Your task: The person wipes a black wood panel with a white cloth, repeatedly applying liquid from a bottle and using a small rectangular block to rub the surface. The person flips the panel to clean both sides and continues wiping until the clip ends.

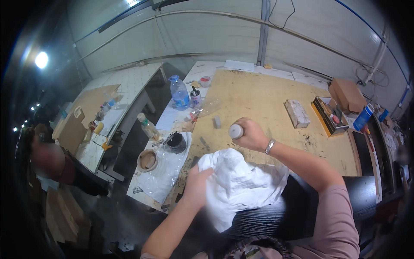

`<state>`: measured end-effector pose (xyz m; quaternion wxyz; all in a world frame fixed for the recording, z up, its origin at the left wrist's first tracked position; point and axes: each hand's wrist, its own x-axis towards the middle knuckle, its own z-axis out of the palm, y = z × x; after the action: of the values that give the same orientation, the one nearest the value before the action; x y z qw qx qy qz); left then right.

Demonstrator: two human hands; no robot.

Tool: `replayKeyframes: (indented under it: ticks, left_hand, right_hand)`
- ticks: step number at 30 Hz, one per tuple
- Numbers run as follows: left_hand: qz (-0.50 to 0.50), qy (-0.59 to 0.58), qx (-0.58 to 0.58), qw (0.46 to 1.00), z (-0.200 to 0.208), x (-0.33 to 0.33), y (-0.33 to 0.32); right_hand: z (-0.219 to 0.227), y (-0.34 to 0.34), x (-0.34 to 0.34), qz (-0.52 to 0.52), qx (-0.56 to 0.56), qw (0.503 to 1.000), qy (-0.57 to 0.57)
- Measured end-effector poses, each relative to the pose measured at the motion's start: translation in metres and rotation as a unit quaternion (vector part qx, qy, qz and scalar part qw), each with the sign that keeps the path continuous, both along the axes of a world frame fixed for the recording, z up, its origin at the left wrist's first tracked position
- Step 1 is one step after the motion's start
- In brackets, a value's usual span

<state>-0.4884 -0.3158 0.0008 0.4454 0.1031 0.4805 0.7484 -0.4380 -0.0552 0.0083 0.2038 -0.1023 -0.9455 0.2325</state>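
My left hand (197, 184) grips the edge of a crumpled white cloth (239, 183), its fingertips partly hidden in the folds. The cloth spreads over the near edge of the table and onto a black wood-grained board (284, 209). Just beyond it, my right hand (252, 136) is closed around a small container with a round white end (236, 131) turned toward me; the rest of it is covered by my fingers. A small grey block (216, 121) lies to the left of my right hand.
On the left stand a jar of dark stuff (176, 141), a tub of brown paste (148, 159), a clear bottle (148, 126) and a large water bottle (179, 93). Rightward are a whitish block (297, 114), a tool box (330, 115) and a blue bottle (363, 117). A person (54, 159) is at far left.
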Motion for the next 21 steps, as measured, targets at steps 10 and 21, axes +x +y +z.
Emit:
replayKeyframes:
  ticks: [10,21]
  left_hand:
    - [-0.045,0.025,0.025,0.998,0.009,0.008,0.028]
    - [-0.043,0.011,0.067,0.997,0.014,0.015,0.024]
  right_hand:
    - [0.052,-0.043,0.032,0.071,0.307,0.936,-0.155]
    - [0.054,-0.041,0.03,0.059,0.365,0.92,-0.13]
